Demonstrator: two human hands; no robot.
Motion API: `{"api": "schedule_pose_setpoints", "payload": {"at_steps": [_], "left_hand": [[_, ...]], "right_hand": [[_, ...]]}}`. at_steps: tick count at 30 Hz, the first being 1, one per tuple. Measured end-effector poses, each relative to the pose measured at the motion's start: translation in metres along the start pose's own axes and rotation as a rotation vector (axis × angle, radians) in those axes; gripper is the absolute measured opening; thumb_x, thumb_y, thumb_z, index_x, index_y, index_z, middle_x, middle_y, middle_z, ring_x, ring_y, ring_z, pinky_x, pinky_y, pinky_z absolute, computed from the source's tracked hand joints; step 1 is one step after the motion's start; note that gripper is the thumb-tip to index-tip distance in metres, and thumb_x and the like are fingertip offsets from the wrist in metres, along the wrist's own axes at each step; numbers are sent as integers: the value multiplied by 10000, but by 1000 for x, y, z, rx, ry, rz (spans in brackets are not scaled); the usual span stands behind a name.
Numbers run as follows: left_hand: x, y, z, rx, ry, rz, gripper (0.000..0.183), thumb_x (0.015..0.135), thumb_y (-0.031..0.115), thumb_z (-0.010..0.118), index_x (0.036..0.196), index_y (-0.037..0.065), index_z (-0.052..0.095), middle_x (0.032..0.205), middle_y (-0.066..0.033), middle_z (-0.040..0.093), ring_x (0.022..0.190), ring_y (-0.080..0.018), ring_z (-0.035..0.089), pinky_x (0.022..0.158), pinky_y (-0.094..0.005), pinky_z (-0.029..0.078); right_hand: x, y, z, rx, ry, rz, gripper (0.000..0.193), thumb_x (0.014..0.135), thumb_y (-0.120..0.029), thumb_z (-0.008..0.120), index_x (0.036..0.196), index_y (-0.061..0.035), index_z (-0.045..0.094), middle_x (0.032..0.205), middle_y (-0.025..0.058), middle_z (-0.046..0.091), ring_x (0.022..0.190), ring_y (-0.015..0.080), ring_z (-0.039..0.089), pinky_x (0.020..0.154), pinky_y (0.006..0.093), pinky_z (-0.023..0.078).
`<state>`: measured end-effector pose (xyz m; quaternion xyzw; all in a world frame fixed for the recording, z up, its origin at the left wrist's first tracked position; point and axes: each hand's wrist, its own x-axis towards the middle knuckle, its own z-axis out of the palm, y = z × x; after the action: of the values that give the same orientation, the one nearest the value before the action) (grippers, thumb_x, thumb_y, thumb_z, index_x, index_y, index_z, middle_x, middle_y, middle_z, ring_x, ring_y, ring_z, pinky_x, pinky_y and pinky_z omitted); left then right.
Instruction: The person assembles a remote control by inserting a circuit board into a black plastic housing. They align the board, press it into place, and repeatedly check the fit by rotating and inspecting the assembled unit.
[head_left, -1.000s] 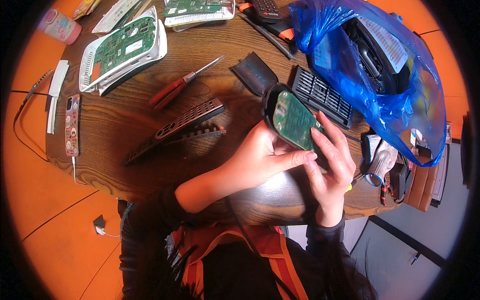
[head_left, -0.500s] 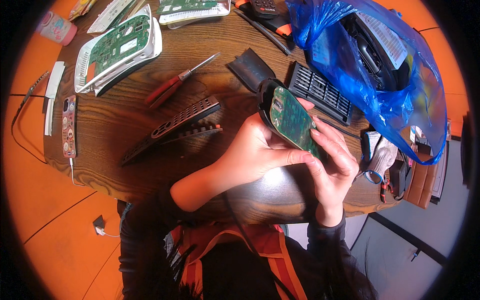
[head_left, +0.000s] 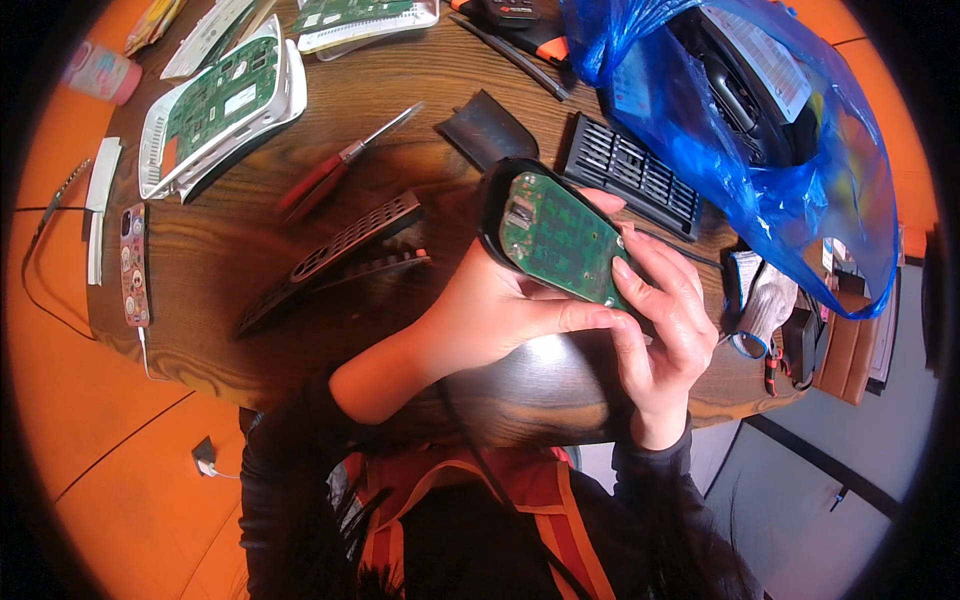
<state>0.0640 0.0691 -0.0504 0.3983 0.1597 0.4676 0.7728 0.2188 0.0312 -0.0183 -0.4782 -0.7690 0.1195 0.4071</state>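
Note:
My left hand (head_left: 475, 315) is wrapped under the black shell (head_left: 490, 215) of an opened remote control, and its thumb lies along the lower edge of the green circuit board (head_left: 560, 240). The board sits in the shell with its flat side facing up, tilted. My right hand (head_left: 665, 315) grips the board's right end between thumb and fingertips. To the left of my hands, the remote's perforated front cover (head_left: 350, 245) lies on the table with the rubber keypad (head_left: 375, 268) partly under it. A curved black cover (head_left: 488, 132) lies just beyond the shell.
A red-handled screwdriver (head_left: 330, 178) lies behind the front cover. Beyond my right hand are a screwdriver bit set (head_left: 640, 180) and a blue plastic bag (head_left: 850, 220). A white casing with a circuit board (head_left: 225, 110) stands far left, a phone (head_left: 134, 270) nearer. Gloves (head_left: 768, 300) lie right.
The remote has turned so more of the board's face shows. Both hands keep their hold, and the left has shifted slightly left. The whole view has moved a little.

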Motion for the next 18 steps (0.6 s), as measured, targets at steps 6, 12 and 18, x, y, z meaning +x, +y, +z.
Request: {"api": "schedule_pose_setpoints", "payload": {"at_steps": [6, 12, 18], "left_hand": [[2, -1, 0, -17, 27, 18, 626, 679, -70, 668, 1218, 14, 362, 1143, -76, 471, 1038, -139, 490, 871, -268, 435], [0, 4, 0, -14, 52, -150, 674, 659, -60, 682, 1236, 10, 342, 1212, -90, 427, 1076, -171, 472, 886, -295, 426], [2, 3, 0, -17, 84, -168, 635, 655, -79, 675, 1204, -12, 362, 1114, -110, 497, 1035, -179, 504, 879, -293, 433]], "right_hand": [[-2, -2, 1, 29, 19, 105, 293, 685, -53, 641, 972, 5, 620, 1019, 161, 595, 965, 286, 556, 842, 348, 431], [-5, -2, 5, 129, 71, 182, 231, 731, 28, 586, 959, 11, 618, 936, 141, 627, 928, 271, 591, 813, 324, 457], [-5, -2, 5, 194, 42, 288, 211, 741, 23, 586, 949, 8, 620, 928, 133, 631, 910, 265, 600, 804, 329, 461]]}}
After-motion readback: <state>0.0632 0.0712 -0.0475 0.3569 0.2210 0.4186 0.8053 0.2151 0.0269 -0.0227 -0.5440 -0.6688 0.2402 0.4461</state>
